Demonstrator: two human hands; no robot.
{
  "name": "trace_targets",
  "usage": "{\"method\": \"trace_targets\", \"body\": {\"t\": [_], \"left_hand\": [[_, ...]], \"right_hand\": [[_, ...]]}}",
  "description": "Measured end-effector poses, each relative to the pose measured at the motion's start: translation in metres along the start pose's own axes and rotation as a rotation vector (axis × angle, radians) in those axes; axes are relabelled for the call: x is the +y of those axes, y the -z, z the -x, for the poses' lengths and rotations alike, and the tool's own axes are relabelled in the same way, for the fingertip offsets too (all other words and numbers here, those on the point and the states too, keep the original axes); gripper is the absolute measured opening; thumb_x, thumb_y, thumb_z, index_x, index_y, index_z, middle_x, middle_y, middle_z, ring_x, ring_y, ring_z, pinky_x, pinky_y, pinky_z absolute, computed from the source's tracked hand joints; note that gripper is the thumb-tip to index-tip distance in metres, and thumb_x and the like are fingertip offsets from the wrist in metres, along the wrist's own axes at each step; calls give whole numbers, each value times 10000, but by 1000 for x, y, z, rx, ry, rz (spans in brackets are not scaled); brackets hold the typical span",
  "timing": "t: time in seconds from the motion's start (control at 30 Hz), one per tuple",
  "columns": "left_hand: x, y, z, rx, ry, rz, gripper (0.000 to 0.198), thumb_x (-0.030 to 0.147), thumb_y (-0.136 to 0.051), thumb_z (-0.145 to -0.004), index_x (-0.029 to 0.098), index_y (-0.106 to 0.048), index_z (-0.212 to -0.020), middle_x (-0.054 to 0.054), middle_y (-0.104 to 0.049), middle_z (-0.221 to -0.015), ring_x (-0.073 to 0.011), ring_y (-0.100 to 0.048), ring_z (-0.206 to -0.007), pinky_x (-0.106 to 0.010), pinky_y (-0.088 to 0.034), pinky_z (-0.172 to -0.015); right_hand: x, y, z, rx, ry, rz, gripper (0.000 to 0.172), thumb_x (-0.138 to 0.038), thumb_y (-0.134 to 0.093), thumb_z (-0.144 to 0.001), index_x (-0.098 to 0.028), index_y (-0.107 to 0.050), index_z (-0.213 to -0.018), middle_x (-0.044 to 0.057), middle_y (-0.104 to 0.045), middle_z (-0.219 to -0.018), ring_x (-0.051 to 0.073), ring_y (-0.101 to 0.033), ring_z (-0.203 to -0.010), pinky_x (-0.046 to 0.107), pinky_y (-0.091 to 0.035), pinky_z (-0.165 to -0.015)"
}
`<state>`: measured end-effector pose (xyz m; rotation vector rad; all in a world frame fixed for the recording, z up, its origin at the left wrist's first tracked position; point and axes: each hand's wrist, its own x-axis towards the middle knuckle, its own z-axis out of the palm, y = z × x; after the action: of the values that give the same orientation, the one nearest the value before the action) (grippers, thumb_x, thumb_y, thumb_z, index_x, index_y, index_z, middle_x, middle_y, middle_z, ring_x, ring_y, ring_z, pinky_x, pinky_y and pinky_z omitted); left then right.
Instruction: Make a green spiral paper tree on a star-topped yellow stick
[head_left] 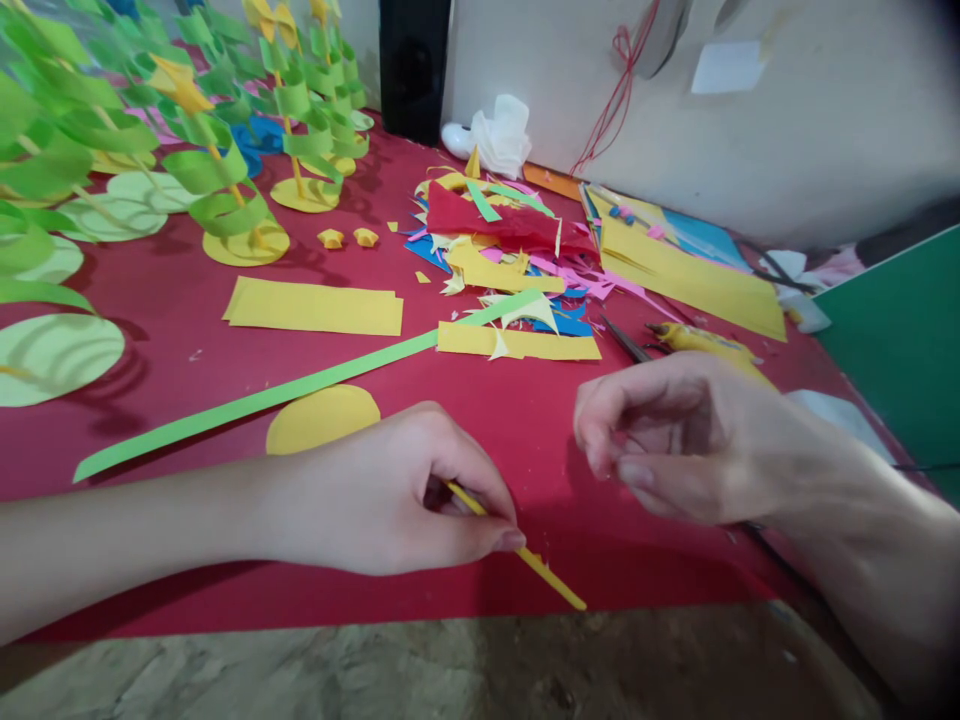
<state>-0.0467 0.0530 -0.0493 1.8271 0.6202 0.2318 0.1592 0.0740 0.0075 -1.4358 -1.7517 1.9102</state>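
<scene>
My left hand (397, 495) rests on the red table cover (525, 420) near its front edge, pinching a thin yellow stick (544, 570) whose free end points down to the right. My right hand (675, 435) hovers just to the right of it, fingers curled inward with the tips drawn together; nothing shows in them. A yellow paper circle (322, 418) and a long green paper strip (255, 400) lie just behind my left hand.
Green paper spiral trees (225, 190) on round bases stand at the back left. Yellow paper rectangles (315, 307), a heap of coloured scraps (502, 250), stacked yellow sheets (682, 270), scissors (626, 342) and a glue tool (705, 342) lie behind. A green board (900, 340) stands right.
</scene>
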Motion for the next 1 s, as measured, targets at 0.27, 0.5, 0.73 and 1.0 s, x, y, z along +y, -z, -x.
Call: {"method": "trace_targets", "body": {"t": [0.27, 0.5, 0.73, 1.0], "left_hand": [[1, 1, -4, 15, -3, -10, 245, 243, -459, -853, 127, -657, -770, -9, -568, -611, -95, -489, -539, -188, -343, -479], [0, 1, -4, 24, 2, 5, 231, 236, -473, -843, 125, -664, -773, -10, -584, -620, -98, -497, -547, -189, -359, -490], [1, 1, -3, 24, 0, 5, 245, 248, -463, -851, 126, -663, -779, -14, -584, -621, -98, -494, -540, -192, -356, -491], [1, 0, -4, 21, -18, -5, 224, 216, -473, -845, 116, -662, -775, -18, -605, -648, -96, -510, -566, -182, -370, -508]], "right_hand": [[4, 2, -1, 58, 53, 99, 53, -197, -669, -691, -187, -621, -710, -8, -573, -649, 61, -476, -469, 147, -378, -391], [-4, -3, -3, 135, 52, 116, 60, -149, -707, -645, -149, -650, -664, -46, -518, -471, 35, -414, -352, 144, -351, -344], [3, -4, -3, 138, 145, 153, 94, -206, -622, -756, -163, -620, -672, -40, -530, -512, 36, -443, -386, 127, -359, -367], [11, 3, -2, 90, 158, 194, 265, -246, -501, -841, -162, -488, -591, -43, -474, -526, 43, -419, -420, 161, -328, -410]]}}
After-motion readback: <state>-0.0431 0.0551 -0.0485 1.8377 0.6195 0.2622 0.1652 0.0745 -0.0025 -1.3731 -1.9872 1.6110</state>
